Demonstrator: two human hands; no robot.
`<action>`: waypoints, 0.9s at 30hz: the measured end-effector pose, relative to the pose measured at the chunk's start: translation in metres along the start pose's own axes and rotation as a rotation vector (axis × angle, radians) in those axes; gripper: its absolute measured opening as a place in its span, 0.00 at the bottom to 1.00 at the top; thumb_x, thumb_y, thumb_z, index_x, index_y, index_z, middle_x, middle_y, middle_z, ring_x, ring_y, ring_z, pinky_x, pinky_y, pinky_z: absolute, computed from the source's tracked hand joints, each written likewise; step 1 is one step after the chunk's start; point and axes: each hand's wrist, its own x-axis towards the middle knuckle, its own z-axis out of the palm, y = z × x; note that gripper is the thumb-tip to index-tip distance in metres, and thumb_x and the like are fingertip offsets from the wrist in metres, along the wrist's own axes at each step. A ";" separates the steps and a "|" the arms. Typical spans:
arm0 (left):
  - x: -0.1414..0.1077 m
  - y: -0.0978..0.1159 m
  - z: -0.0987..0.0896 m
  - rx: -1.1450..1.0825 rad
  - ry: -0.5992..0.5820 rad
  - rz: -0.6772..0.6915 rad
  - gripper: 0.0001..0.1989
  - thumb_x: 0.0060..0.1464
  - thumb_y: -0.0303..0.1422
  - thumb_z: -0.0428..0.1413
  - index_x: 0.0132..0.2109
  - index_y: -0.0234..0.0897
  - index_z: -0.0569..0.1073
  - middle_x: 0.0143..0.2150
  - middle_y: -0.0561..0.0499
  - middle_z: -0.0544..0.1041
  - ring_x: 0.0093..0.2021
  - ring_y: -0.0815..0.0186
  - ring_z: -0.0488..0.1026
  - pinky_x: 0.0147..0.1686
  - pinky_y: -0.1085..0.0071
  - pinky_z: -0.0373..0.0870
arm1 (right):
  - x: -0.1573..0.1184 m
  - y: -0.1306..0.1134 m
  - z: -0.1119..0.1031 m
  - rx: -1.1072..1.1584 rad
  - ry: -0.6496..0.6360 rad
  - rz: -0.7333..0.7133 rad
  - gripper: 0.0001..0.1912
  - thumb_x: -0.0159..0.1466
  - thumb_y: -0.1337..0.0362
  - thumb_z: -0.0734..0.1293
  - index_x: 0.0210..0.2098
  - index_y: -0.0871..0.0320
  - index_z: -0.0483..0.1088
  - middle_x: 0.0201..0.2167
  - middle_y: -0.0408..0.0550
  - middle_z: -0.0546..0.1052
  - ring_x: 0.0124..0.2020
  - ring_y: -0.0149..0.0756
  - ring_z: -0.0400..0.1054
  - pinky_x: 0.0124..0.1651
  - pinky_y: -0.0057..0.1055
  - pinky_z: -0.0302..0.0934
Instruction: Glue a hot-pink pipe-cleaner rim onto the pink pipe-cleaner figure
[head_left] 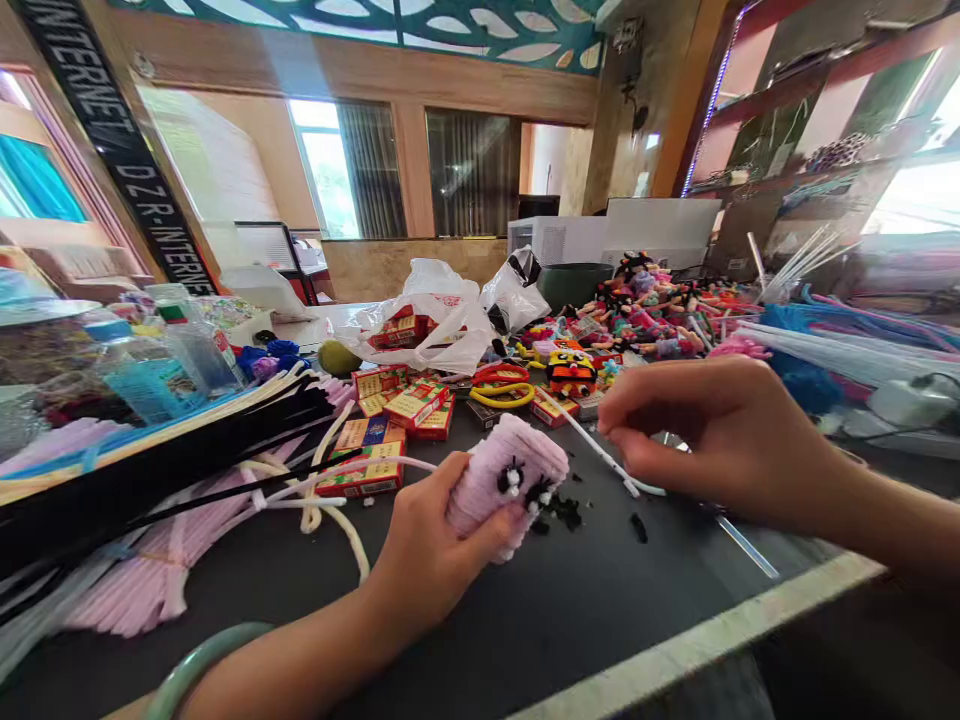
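Note:
A pink fuzzy block point(480, 485) with black and white eye-like details on its face is held in my left hand point(442, 545), thumb across its lower front. The block is tilted above the dark table. To its right my right hand point(697, 440) hangs over the table, thumb and forefinger pinched; whatever lies between the fingertips, if anything, is too small to make out. Below it, a silver tool point(746, 545) lies partly hidden. A white stem point(592, 440) rests between the hands. Black fuzz scraps point(566, 512) lie just right of the block.
Small red and yellow boxes point(416, 402) sit behind my left hand. Bundles of pink point(135, 590) and black point(225, 470) stems spread at left, near bottles point(142, 375). A plastic bag point(435, 320) and a pile of small dolls point(652, 310) stand farther back. The table's pale edge point(705, 640) runs in front.

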 end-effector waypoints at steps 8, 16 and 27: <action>0.001 -0.002 0.000 0.037 0.013 0.088 0.13 0.50 0.43 0.56 0.34 0.36 0.71 0.24 0.56 0.70 0.23 0.68 0.63 0.25 0.73 0.59 | -0.016 -0.003 0.022 0.190 0.246 -0.083 0.10 0.53 0.77 0.66 0.26 0.55 0.73 0.20 0.37 0.73 0.18 0.24 0.66 0.20 0.18 0.61; -0.003 -0.003 0.001 0.072 -0.001 0.285 0.09 0.52 0.38 0.58 0.37 0.38 0.72 0.25 0.57 0.73 0.21 0.70 0.65 0.23 0.75 0.60 | -0.012 0.011 0.025 -0.007 0.014 -0.234 0.08 0.57 0.77 0.66 0.28 0.59 0.74 0.23 0.41 0.75 0.23 0.26 0.67 0.26 0.21 0.62; -0.007 -0.007 0.003 0.034 -0.072 0.370 0.11 0.52 0.33 0.61 0.44 0.40 0.72 0.32 0.57 0.77 0.27 0.70 0.72 0.28 0.77 0.65 | -0.009 0.028 0.024 -0.034 -0.169 -0.356 0.07 0.65 0.71 0.67 0.32 0.63 0.78 0.29 0.46 0.75 0.29 0.26 0.68 0.31 0.21 0.62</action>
